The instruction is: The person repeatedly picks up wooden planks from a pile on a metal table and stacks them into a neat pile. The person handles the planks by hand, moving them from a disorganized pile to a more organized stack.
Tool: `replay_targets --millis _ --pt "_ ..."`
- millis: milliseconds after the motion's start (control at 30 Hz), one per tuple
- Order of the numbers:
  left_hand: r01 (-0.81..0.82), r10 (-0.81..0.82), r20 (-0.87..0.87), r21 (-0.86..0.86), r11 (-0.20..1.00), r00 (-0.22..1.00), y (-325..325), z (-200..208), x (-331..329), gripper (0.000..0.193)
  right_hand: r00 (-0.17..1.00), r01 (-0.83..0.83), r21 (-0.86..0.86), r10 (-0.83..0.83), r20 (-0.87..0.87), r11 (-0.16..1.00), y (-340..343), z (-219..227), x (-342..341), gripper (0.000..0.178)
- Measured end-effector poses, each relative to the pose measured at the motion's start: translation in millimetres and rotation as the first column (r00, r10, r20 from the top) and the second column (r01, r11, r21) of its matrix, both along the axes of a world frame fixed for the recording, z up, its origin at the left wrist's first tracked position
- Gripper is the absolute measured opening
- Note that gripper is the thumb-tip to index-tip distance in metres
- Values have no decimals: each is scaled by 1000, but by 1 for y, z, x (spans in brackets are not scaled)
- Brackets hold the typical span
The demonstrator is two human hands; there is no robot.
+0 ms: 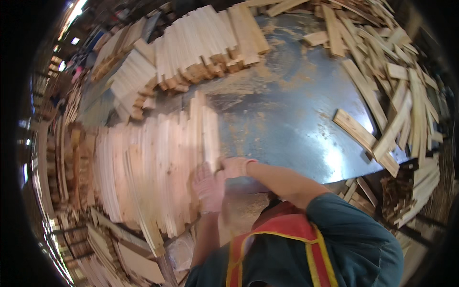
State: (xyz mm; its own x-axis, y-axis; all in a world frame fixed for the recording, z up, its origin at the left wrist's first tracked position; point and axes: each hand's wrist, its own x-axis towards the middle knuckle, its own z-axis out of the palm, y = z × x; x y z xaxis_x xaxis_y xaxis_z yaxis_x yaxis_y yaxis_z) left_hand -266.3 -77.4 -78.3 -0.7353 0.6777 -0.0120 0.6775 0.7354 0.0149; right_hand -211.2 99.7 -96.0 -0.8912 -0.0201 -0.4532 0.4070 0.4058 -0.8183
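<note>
Both gloved hands [209, 189] are at the right edge of lined-up pale boards [162, 162].

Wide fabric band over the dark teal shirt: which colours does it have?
The band is red, yellow-edged; head view.

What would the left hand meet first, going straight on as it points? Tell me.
Probably the rightmost pale boards in the near row, just ahead of the left hand; blur leaves height and contact unclear.
</note>
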Motion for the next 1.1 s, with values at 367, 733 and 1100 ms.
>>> replay_targets --millis 367,733,1100 --pt "-25 8 -81 -215 976 997 8 -17 3 86 425 902 281 -794 -436 328 189 28 260 73" --pt "641 -668 338 206 740 663 220 -20 228 98 -119 858 408 -893 -435 -312 203 -27 487 97" --pt "698 -557 523 -108 707 645 256 -15 325 107 479 569 803 -865 -150 176 308 -2 585 80"
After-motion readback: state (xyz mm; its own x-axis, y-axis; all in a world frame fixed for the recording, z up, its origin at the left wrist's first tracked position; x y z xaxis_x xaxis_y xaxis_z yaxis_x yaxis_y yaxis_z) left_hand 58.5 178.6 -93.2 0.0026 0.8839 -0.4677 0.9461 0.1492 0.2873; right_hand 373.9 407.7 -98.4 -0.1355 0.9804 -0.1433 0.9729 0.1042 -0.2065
